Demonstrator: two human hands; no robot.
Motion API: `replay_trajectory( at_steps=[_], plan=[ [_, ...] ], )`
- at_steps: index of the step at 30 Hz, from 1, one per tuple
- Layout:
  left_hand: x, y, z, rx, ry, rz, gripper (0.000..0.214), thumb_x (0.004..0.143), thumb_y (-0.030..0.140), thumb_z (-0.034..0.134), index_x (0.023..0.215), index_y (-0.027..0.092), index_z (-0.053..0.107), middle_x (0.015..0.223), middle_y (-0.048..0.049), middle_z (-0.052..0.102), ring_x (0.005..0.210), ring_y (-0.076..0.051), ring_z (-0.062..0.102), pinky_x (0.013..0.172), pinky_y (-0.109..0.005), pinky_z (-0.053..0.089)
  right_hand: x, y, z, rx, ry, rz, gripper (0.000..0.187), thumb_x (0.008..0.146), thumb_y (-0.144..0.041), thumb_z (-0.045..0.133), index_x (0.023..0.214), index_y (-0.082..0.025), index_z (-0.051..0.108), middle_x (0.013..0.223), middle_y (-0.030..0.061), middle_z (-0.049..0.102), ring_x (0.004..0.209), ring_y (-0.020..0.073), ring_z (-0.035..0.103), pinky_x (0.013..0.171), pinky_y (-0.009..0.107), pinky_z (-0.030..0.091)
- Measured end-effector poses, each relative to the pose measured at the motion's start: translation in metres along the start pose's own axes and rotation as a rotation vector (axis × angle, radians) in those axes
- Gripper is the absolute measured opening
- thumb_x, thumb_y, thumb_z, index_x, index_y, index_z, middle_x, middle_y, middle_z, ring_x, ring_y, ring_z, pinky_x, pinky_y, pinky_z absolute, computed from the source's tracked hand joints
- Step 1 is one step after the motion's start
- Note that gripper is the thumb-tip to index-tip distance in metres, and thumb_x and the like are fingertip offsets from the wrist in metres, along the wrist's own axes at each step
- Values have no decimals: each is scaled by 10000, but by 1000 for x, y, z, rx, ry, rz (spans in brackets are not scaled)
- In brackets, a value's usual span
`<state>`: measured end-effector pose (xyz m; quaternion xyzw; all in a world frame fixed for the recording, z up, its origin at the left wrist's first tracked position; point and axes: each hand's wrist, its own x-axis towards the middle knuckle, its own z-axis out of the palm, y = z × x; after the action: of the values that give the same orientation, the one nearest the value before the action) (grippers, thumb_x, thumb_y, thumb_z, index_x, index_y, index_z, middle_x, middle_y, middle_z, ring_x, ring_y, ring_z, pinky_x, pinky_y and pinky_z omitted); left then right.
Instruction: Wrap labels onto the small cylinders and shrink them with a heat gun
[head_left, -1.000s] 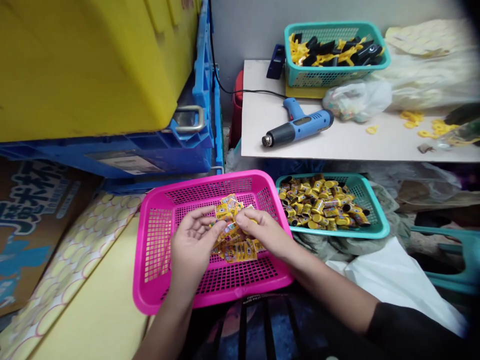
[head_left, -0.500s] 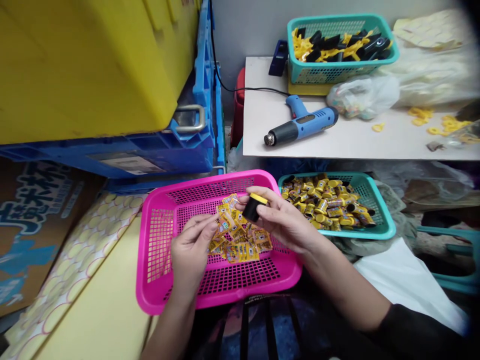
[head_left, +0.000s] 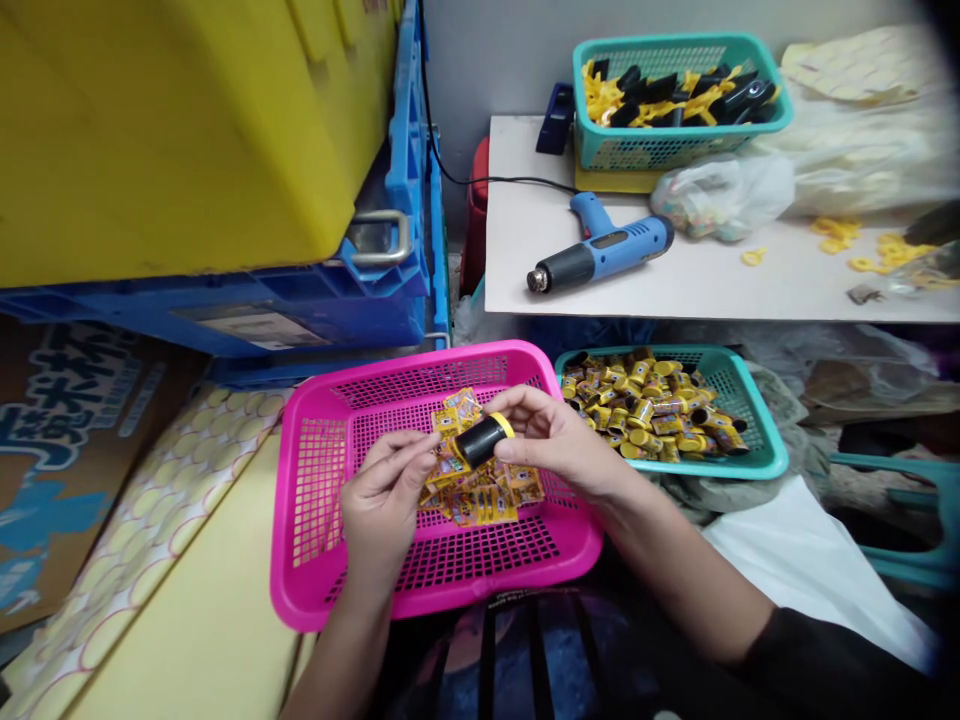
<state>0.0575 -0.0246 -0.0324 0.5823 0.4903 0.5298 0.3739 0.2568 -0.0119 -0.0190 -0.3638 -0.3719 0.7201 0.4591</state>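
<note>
The right hand (head_left: 551,445) holds a small black cylinder with a yellow cap (head_left: 480,442), tilted, its capped end toward the palm and its black end pointing left. The left hand (head_left: 390,480) is narrow, thumb and fingertips drawn together just left of the cylinder's black end; whether they pinch anything is too small to tell.

Both hands are above a bright pink rectangular plastic basket (head_left: 282,520) with mesh sides. A loose heap of yellow printed film pieces (head_left: 487,505) lies in it, beneath the cylinder.

Just right of the pink basket, a teal mesh plastic basket (head_left: 772,455) holds a pile of small yellow-wrapped cylinders (head_left: 652,405).

On the far side stands a pale table (head_left: 720,290). A blue and black heat gun (head_left: 622,250) lies on it, nozzle to the left. Behind it, a second teal basket (head_left: 637,152) contains black tubes and yellow plastic parts. A clear plastic bag (head_left: 727,195) sits beside that basket's near right corner.

At far left, a large yellow bin (head_left: 187,130) rests on a blue plastic crate (head_left: 315,310).
</note>
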Motion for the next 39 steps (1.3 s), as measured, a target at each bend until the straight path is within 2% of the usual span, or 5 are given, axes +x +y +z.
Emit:
replay_trajectory(
  at_steps=[8,17,25,31,39],
  plan=[
    [3,5,0,11,-78,-6,205,808,203,707,934,359,751,912,26,721,863,-79,668,743,-149,554,-2,2,-6,-149,-38,24,477,566,-294,867,939,-204,584,758,-53,576,677,64,548,648,223,449],
    [3,27,3,-236,-213,-422,292,667,195,801,950,236,742,938,-30,759,819,-159,722,689,-223,608,-4,9,-1,-344,-45,-192,371,638,-310,828,925,-204,617,981,18,592,953,131,566,845,291,476],
    [-5,29,12,-264,-215,-319,251,686,162,768,929,217,741,1014,-67,742,974,-207,700,848,-327,604,-9,19,13,246,-156,211,450,787,-535,657,1094,-209,613,944,22,636,797,90,592,723,226,480],
    [-14,24,10,-191,-263,-179,340,719,88,743,986,298,742,1054,-17,732,1022,-151,680,902,-252,571,-9,29,12,208,-130,99,413,752,-510,708,1025,-206,654,1023,25,651,870,80,602,818,217,446],
    [-12,28,17,-260,-188,-269,302,641,101,796,905,233,733,975,-33,746,939,-179,709,817,-255,602,-7,34,16,160,-97,120,524,704,-566,722,1052,-186,628,1072,49,639,936,113,577,821,244,431]
  ],
)
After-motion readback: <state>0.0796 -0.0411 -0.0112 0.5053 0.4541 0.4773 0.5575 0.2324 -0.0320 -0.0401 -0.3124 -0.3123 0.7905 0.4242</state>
